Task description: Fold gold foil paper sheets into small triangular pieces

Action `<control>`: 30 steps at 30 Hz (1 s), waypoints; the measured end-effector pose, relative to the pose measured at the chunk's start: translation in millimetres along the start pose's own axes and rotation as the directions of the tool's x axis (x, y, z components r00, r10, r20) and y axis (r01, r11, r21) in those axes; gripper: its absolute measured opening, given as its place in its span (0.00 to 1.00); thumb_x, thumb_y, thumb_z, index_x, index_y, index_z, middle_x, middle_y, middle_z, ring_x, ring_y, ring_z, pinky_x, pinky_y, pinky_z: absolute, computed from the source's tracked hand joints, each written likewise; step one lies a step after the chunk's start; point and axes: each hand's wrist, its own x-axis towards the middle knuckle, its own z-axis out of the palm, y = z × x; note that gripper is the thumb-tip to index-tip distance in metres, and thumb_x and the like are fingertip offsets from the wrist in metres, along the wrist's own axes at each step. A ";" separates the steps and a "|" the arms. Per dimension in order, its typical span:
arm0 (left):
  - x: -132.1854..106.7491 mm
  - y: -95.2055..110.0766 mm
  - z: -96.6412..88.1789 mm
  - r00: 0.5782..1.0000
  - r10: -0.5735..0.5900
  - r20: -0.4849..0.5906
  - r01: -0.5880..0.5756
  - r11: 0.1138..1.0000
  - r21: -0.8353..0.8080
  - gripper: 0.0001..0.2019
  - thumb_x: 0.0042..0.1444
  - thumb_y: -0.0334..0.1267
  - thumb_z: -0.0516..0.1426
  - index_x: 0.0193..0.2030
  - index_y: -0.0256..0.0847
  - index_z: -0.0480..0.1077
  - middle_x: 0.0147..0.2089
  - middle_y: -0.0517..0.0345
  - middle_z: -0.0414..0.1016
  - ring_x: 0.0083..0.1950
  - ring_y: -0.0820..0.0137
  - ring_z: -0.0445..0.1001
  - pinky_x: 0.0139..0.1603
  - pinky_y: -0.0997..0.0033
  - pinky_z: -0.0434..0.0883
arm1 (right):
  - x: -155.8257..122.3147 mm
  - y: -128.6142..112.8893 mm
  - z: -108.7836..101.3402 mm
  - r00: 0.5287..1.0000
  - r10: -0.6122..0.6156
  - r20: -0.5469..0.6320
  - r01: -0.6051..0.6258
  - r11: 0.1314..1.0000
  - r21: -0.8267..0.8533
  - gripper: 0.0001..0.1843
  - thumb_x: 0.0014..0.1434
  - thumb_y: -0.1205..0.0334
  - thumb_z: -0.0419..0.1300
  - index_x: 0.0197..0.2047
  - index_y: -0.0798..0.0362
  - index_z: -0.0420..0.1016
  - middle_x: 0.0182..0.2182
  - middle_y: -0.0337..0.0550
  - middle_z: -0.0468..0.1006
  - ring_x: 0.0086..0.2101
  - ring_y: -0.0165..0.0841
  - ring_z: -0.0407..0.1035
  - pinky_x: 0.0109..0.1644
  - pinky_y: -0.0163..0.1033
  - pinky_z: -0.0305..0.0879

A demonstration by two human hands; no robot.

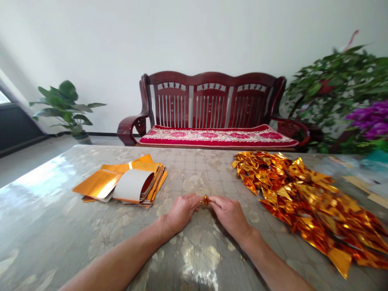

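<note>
Between my two hands is a small crumpled piece of gold foil paper (205, 200), just above the table. My left hand (184, 210) pinches its left side with the fingertips. On the other side my right hand (228, 212) grips it, thumb and fingers pressed together. The exact shape of the foil is mostly covered by my fingers. To the left lies a loose stack of gold foil paper sheets (103, 182), one curled over with its pale back showing. A large heap of folded gold foil pieces (291, 190) spreads out on the right.
The table (121, 242) has a shiny, flower-patterned cover. Clear plastic bags (336, 165) and tan card strips (357, 184) lie at its far right. Behind stands a dark red wooden bench (209, 101) with a red cushion (218, 136). Potted plants flank it.
</note>
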 end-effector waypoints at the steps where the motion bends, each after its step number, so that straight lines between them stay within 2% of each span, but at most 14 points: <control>1: 0.0 -0.3 0.2 1.000 0.012 -0.004 -0.012 1.000 0.004 0.10 0.61 0.24 0.51 0.35 0.40 0.71 0.30 0.62 0.71 0.34 0.73 0.70 0.35 0.78 0.63 | -0.2 -0.7 -1.0 1.000 0.005 0.012 -0.004 0.999 -0.036 0.11 0.62 0.70 0.59 0.44 0.48 0.79 0.39 0.39 0.84 0.38 0.32 0.78 0.43 0.32 0.69; 7: -0.2 -1.3 1.4 0.999 0.045 0.000 -0.045 0.994 0.104 0.10 0.68 0.34 0.51 0.39 0.41 0.73 0.34 0.60 0.75 0.35 0.73 0.72 0.36 0.78 0.64 | -0.9 -8.3 -8.2 0.995 -0.002 0.097 0.027 0.968 -0.250 0.07 0.65 0.67 0.57 0.39 0.51 0.77 0.33 0.40 0.82 0.34 0.33 0.77 0.35 0.33 0.62; 11: 2.1 3.7 -1.1 1.000 0.002 0.025 -0.009 0.958 0.288 0.15 0.69 0.45 0.50 0.37 0.42 0.73 0.34 0.59 0.76 0.36 0.71 0.74 0.37 0.76 0.65 | 0.6 -9.4 -8.4 0.991 -0.056 0.125 0.088 0.958 -0.271 0.11 0.66 0.68 0.55 0.33 0.51 0.75 0.28 0.40 0.79 0.32 0.32 0.74 0.34 0.34 0.58; 15: 6.1 7.7 -4.2 0.996 -0.072 0.046 0.042 0.885 0.464 0.18 0.68 0.49 0.50 0.36 0.41 0.73 0.35 0.56 0.77 0.40 0.67 0.75 0.38 0.73 0.65 | 1.9 -5.7 -4.8 0.995 -0.048 0.086 0.067 0.970 -0.235 0.10 0.65 0.69 0.55 0.36 0.50 0.76 0.30 0.39 0.80 0.33 0.32 0.74 0.35 0.34 0.57; 19: 6.2 7.9 -3.7 0.992 -0.094 0.083 0.043 0.876 0.481 0.16 0.68 0.48 0.49 0.38 0.42 0.72 0.37 0.56 0.77 0.41 0.66 0.76 0.37 0.72 0.65 | 1.7 -3.7 -0.6 0.998 -0.023 0.054 0.033 0.980 -0.194 0.10 0.65 0.69 0.55 0.38 0.50 0.77 0.34 0.40 0.82 0.35 0.31 0.75 0.36 0.33 0.59; 25: 5.7 7.7 -3.6 0.989 -0.047 0.142 -0.020 0.899 0.438 0.14 0.71 0.40 0.45 0.40 0.42 0.68 0.38 0.58 0.76 0.41 0.67 0.76 0.38 0.72 0.66 | 1.4 -5.4 1.6 0.999 -0.009 0.042 0.014 0.990 -0.138 0.11 0.65 0.69 0.54 0.40 0.50 0.77 0.33 0.40 0.82 0.36 0.32 0.76 0.37 0.33 0.60; 30: 6.6 9.4 -4.4 0.981 0.003 0.193 -0.092 0.888 0.451 0.13 0.70 0.36 0.43 0.40 0.41 0.66 0.37 0.56 0.75 0.40 0.65 0.75 0.38 0.70 0.68 | 1.5 -8.9 2.0 0.998 0.002 0.065 0.008 0.989 -0.147 0.12 0.66 0.69 0.51 0.39 0.50 0.77 0.33 0.41 0.81 0.35 0.32 0.75 0.37 0.33 0.59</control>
